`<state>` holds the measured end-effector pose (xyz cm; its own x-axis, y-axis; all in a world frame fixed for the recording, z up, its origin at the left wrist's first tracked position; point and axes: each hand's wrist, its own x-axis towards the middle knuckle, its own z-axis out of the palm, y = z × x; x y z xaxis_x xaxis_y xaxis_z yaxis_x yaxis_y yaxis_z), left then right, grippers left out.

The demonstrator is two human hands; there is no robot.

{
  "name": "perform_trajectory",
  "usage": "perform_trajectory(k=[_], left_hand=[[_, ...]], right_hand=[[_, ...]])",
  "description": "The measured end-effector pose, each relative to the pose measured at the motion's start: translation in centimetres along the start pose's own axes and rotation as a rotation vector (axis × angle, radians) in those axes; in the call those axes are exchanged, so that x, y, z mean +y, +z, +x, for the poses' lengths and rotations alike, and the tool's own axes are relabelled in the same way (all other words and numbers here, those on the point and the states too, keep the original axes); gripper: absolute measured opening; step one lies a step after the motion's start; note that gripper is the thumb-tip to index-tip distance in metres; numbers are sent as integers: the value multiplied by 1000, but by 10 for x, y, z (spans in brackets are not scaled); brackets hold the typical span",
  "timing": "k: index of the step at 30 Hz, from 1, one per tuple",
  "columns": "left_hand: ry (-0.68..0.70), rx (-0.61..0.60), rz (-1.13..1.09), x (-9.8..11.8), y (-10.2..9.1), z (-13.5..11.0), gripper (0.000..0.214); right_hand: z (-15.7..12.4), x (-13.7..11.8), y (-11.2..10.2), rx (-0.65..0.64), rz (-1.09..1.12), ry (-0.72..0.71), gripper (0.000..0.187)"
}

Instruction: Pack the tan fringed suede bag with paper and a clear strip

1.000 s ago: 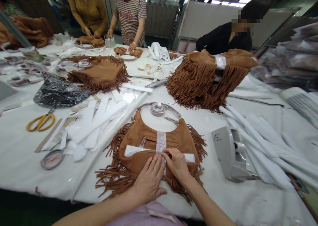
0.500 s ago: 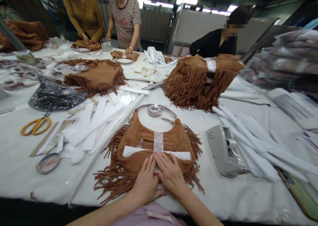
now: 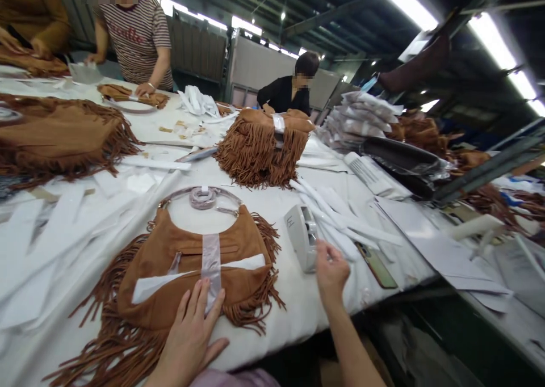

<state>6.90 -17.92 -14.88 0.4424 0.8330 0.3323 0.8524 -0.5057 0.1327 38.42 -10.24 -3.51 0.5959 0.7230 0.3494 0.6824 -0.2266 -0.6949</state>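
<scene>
A brown suede fringed bag (image 3: 183, 262) lies flat on the white table (image 3: 293, 313) in front of me. A white paper strip (image 3: 149, 285) crosses it, held by a clear tape band (image 3: 210, 256). My left hand (image 3: 191, 330) lies flat on the bag's lower edge, fingers stretched out over the tape end. My right hand (image 3: 330, 270) hovers off the bag beside a grey tape dispenser (image 3: 300, 234), fingers loosely curled, with nothing visible in them.
Another fringed bag (image 3: 259, 146) stands behind, and a third (image 3: 55, 134) lies at the left. White paper strips (image 3: 336, 217) litter the table. A phone (image 3: 377, 265) lies near the table edge. Three people work at the far side. Wrapped bags (image 3: 366, 114) are stacked at the right.
My view has swung right. My right hand left the bag and moved right to the tape dispenser. My left hand stays pressed on the bag.
</scene>
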Motion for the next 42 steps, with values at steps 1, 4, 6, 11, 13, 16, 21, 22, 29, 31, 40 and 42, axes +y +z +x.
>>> perform_trajectory(k=[1, 4, 6, 11, 13, 16, 21, 22, 29, 31, 40, 42], left_hand=[[-5, 3, -1, 0, 0, 0, 79], [-10, 13, -2, 1, 1, 0, 76], [-6, 19, 0, 1, 2, 0, 75], [-2, 30, 8, 0, 5, -2, 75], [9, 30, 13, -1, 7, -2, 77], [24, 26, 21, -2, 7, -2, 79], [18, 23, 28, -2, 7, -1, 80], [17, 24, 28, -2, 8, -1, 80], [27, 28, 22, -3, 11, -3, 79], [29, 32, 17, -3, 11, -3, 78], [19, 22, -4, -3, 9, -2, 77], [25, 20, -8, -3, 10, -3, 78]], right_hand=[[19, 14, -12, 0, -34, 147, 51], [56, 43, -31, -123, -46, 277, 56], [65, 51, -31, -218, -19, 308, 52], [70, 49, -20, -387, 49, 384, 48], [72, 48, -17, -416, 71, 403, 46], [74, 50, -14, -414, 101, 422, 43], [75, 52, -14, -390, 143, 427, 41], [74, 51, -15, -385, 151, 423, 40], [73, 42, -24, -271, 212, 373, 28], [69, 42, -32, -230, 225, 357, 27], [17, 69, -52, -196, 240, 446, 37], [10, 77, -46, -217, 266, 479, 41]])
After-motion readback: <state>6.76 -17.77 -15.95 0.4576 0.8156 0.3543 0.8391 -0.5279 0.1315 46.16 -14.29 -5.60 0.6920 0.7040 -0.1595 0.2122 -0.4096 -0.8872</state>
